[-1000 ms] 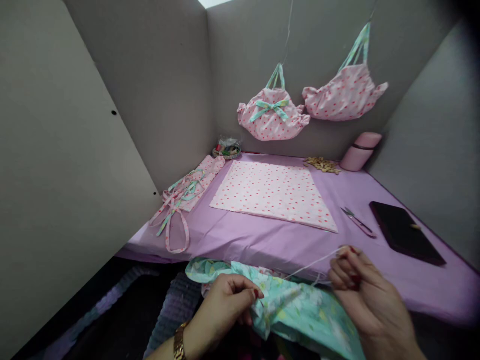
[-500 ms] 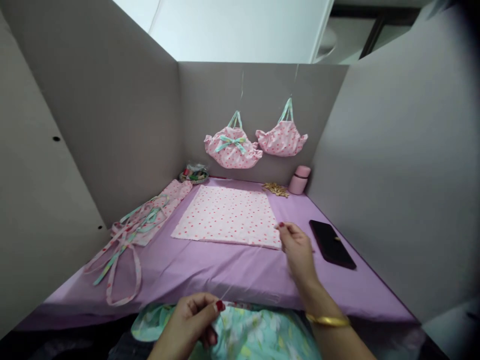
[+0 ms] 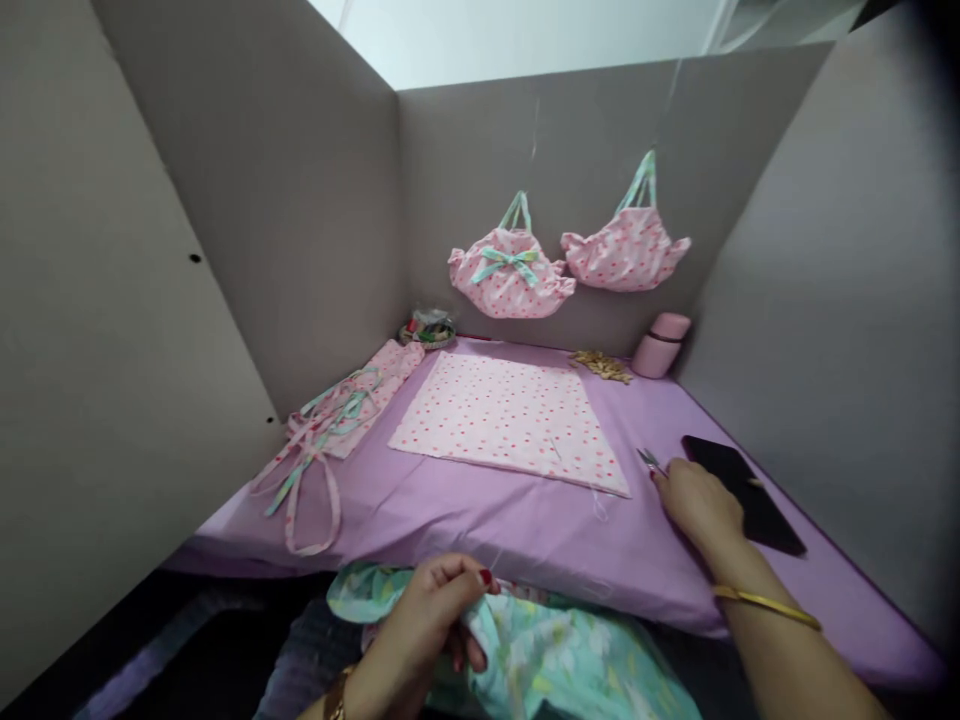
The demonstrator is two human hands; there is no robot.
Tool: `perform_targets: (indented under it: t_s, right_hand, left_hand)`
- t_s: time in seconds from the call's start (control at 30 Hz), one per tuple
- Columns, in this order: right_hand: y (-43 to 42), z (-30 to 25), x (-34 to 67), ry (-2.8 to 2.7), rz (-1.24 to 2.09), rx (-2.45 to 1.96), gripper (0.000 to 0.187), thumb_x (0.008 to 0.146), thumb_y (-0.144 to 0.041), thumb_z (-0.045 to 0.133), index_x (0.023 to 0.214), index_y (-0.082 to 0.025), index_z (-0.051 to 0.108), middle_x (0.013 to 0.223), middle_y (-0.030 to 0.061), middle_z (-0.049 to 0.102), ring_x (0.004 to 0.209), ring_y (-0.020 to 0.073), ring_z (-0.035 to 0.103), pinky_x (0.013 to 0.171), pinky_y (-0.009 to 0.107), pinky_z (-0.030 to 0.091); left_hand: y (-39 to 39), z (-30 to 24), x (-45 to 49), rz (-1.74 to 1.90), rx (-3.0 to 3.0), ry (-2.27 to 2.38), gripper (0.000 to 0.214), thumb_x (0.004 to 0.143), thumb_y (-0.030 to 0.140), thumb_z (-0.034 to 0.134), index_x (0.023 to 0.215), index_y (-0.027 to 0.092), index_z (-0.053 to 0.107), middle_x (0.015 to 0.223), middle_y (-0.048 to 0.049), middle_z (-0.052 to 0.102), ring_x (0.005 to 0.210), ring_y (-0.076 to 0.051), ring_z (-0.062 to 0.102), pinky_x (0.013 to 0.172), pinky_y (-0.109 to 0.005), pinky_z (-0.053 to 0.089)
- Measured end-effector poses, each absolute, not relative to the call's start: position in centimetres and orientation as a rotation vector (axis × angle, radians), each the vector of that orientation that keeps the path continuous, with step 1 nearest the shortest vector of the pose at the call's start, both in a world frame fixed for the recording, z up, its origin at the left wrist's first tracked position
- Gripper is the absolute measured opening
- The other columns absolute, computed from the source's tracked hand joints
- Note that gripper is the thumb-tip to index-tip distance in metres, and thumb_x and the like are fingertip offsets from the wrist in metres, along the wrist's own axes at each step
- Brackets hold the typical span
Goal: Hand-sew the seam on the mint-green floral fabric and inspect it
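My left hand is closed at the table's front edge, pinching green floral fabric that lies over my lap. A thin thread runs near its fingertips. On the right, my right hand is closed over small scissors on the purple cloth; their pointed blades stick out past the fingers and the handles are hidden. A needle lies on the dotted pink fabric piece, near its right side. From there white thread trails in loops over the front edge of the piece.
A black phone lies right of my right hand. Behind stand a pink flask, a pile of small tan pieces and a basket. Pink fabric with straps lies left. Two dotted bags hang before grey partitions.
My right hand has left the needle on the dotted fabric and moved right and down onto the scissors. The left hand stays on the floral fabric. The view has shifted.
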State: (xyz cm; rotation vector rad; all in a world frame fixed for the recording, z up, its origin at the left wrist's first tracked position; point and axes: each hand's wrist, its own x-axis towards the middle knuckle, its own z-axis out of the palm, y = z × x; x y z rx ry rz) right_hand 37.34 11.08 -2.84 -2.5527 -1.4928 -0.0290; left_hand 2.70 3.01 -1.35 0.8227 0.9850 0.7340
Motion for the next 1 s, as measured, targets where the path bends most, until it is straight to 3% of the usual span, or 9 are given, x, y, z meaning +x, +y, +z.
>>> perform_targets:
  t_s: [0.17, 0.43, 0.63, 0.73, 0.83, 0.9, 1.0]
  right_hand:
    - [11.5, -3.3, 37.0, -1.552, -0.101, -2.606, 0.036, 0.088, -0.016, 0.027, 0.102, 0.0, 0.057, 0.097, 0.0265, 0.057, 0.092, 0.0396, 0.058, 0.07, 0.046, 0.045]
    - [10.7, -3.4, 36.5, -1.552, -0.091, -2.567, 0.037, 0.085, -0.008, 0.023, 0.101, 0.001, 0.055, 0.095, 0.0303, 0.055, 0.082, 0.0421, 0.06, 0.065, 0.048, 0.04]
    - [10.5, -2.8, 36.9, -1.439, 0.017, -2.33, 0.025, 0.085, -0.022, 0.036, 0.087, -0.008, 0.056, 0.089, 0.028, 0.058, 0.082, 0.0388, 0.059, 0.065, 0.047, 0.038]
    - [9.2, -1.8, 35.2, -1.329, 0.049, -2.1, 0.027, 0.089, -0.033, 0.031, 0.095, -0.014, 0.048, 0.095, 0.0207, 0.058, 0.083, 0.0285, 0.059, 0.066, 0.039, 0.043]
    - [5.6, -1.3, 31.3, -1.288, 0.245, -1.769, 0.026, 0.091, -0.042, 0.025, 0.097, -0.022, 0.04, 0.088, 0.0064, 0.059, 0.071, 0.0159, 0.058, 0.061, 0.026, 0.046]
    - [2.3, -1.4, 27.9, -1.198, 0.616, -1.392, 0.022, 0.085, -0.046, 0.047, 0.085, -0.024, 0.044, 0.069, -0.002, 0.052, 0.059, 0.0124, 0.05, 0.055, 0.022, 0.042]
    - [-2.6, -2.3, 23.0, -1.225, 1.118, -1.355, 0.037, 0.082, -0.057, 0.048, 0.074, -0.021, 0.054, 0.061, -0.0016, 0.048, 0.058, 0.0119, 0.046, 0.056, 0.021, 0.039]
  left_hand:
    - [2.3, -1.0, 2.5, 0.656, 0.788, 0.875, 0.022, 0.072, 0.037, 0.059, 0.072, 0.016, 0.055, 0.044, 0.007, 0.048, 0.03, -0.007, 0.052, 0.024, -0.01, 0.021]
    - [1.6, -2.3, 2.2, 0.6, 0.761, 0.665, 0.023, 0.079, 0.039, 0.057, 0.079, 0.017, 0.054, 0.04, 0.0045, 0.053, 0.029, -0.008, 0.05, 0.024, -0.009, 0.029]
    - [1.5, -2.3, 2.0, 0.582, 0.754, 0.603, 0.024, 0.079, 0.039, 0.058, 0.082, 0.016, 0.054, 0.042, 0.0033, 0.054, 0.026, -0.008, 0.047, 0.023, -0.01, 0.027]
    - [1.6, -2.3, 1.9, 0.584, 0.72, 0.6, 0.025, 0.077, 0.039, 0.061, 0.079, 0.015, 0.055, 0.044, 0.004, 0.053, 0.026, -0.006, 0.045, 0.025, -0.01, 0.025]
    - [1.5, -2.6, 1.8, 0.572, 0.708, 0.597, 0.026, 0.075, 0.039, 0.062, 0.079, 0.015, 0.055, 0.044, 0.0036, 0.054, 0.026, -0.006, 0.045, 0.025, -0.01, 0.023]
    - [1.4, -2.7, 1.8, 0.558, 0.7, 0.586, 0.025, 0.077, 0.04, 0.06, 0.08, 0.016, 0.055, 0.041, 0.0039, 0.052, 0.025, -0.007, 0.044, 0.024, -0.011, 0.023]
    - [1.2, -2.4, 1.8, 0.545, 0.682, 0.571, 0.021, 0.079, 0.037, 0.058, 0.081, 0.017, 0.055, 0.041, 0.0036, 0.053, 0.026, -0.008, 0.045, 0.024, -0.013, 0.024]
